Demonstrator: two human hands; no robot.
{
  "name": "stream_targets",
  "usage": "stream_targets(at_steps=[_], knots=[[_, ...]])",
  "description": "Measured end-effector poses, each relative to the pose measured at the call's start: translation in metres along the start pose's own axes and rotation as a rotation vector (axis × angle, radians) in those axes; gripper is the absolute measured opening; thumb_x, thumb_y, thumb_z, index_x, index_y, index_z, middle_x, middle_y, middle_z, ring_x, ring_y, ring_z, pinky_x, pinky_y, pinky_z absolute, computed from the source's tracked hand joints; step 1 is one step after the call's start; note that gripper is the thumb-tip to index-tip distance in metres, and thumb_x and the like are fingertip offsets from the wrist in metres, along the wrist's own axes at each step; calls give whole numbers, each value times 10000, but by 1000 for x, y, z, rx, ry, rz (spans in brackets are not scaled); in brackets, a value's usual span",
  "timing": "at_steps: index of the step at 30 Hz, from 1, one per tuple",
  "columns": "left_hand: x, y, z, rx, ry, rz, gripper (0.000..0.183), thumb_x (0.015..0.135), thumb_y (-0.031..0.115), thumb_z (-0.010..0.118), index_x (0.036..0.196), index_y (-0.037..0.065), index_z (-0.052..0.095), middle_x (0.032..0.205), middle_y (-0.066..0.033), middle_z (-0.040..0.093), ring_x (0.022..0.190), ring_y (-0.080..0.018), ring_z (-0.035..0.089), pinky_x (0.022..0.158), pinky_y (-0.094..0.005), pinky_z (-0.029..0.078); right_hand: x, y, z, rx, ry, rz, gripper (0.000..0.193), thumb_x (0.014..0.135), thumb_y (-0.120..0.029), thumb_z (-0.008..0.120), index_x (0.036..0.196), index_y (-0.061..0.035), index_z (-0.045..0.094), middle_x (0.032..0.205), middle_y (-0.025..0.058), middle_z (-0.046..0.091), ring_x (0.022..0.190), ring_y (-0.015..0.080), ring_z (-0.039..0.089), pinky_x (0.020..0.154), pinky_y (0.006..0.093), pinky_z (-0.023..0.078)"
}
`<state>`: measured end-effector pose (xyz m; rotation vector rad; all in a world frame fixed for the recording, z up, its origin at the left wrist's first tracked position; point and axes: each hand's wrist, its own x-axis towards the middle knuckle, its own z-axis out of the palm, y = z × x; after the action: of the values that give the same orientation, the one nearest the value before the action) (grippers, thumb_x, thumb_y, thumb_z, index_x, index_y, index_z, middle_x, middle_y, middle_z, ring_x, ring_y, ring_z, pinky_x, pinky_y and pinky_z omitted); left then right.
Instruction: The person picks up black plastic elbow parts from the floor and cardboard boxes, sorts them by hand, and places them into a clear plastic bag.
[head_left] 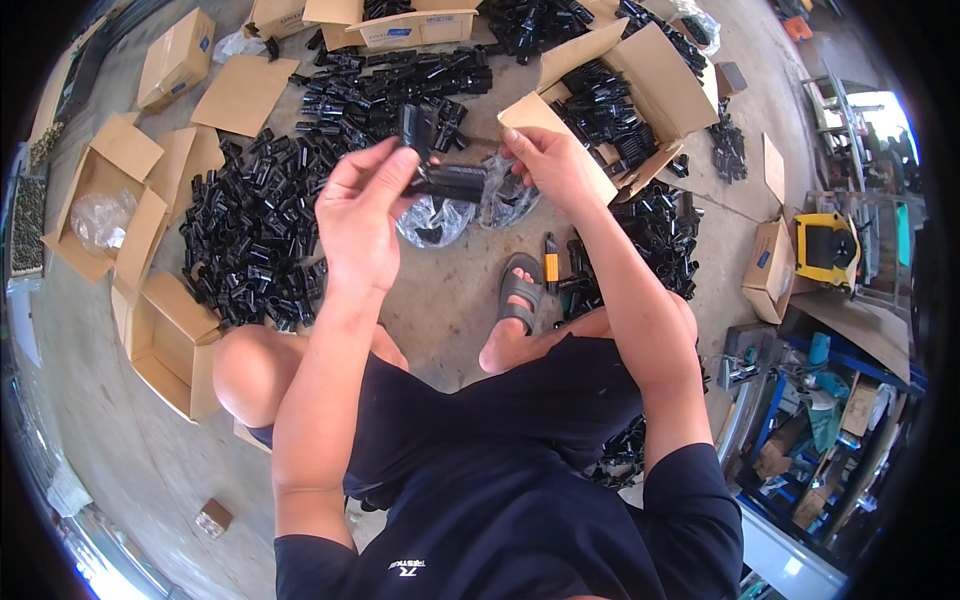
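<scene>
My left hand is closed, thumb and fingers pinching a glossy black pipe joint. A second black tubular piece lies crosswise just beneath it; whether the two are joined I cannot tell. To the right, my right hand has its fingertips drawn together at a crumpled clear plastic bag, which hangs beside the end of the crosswise piece. More clear plastic shows below the pieces, with something dark in it. The right fingertips are partly hidden.
Heaps of black joints cover the floor ahead and to both sides. An open carton full of them stands at front right. Cartons line the left. A yellow-and-black tool lies by my sandalled foot. Cluttered shelving is at right.
</scene>
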<state>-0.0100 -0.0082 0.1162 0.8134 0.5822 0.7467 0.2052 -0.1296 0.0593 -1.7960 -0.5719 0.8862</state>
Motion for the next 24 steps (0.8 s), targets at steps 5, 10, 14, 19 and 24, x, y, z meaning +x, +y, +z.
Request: stream_targets(at_steps=[5, 10, 14, 19, 24], knots=[[5, 22, 2, -139, 99, 12, 140, 940, 42, 696, 1076, 19, 673, 1021, -136, 727, 906, -232, 732, 760, -350, 621, 29, 124, 8, -660, 30, -114, 318, 926, -328, 671, 1081, -62, 752, 771, 131, 725, 797, 280, 713, 745, 396, 564], [6, 28, -10, -217, 226, -12, 146, 922, 50, 726, 1055, 27, 669, 966, -90, 722, 838, -180, 714, 707, -329, 621, 21, 148, 60, -988, -236, -51, 251, 890, -296, 656, 998, -95, 760, 1007, 165, 726, 987, 350, 695, 872, 459, 556], [8, 37, -18, -258, 269, -21, 156, 924, 62, 727, 1065, 34, 667, 972, -86, 721, 839, -160, 699, 721, -323, 612, 29, 181, 78, -874, 6, -6, 215, 893, -272, 651, 955, -93, 751, 1049, 159, 714, 995, 351, 686, 865, 454, 553], [7, 36, -27, -218, 303, -30, 154, 938, 94, 719, 1070, 41, 659, 984, -86, 723, 846, -154, 700, 735, -312, 596, 36, 192, 103, -765, 195, -137, 195, 901, -252, 642, 916, -84, 737, 996, 138, 706, 947, 361, 681, 827, 466, 545], [13, 32, -30, -206, 334, -71, 139, 944, 84, 708, 1069, 48, 657, 991, -94, 726, 848, -150, 710, 735, -302, 599, 55, 205, 94, -683, 541, 274, 236, 911, -300, 643, 969, -97, 747, 1014, 165, 726, 964, 386, 684, 835, 478, 543]])
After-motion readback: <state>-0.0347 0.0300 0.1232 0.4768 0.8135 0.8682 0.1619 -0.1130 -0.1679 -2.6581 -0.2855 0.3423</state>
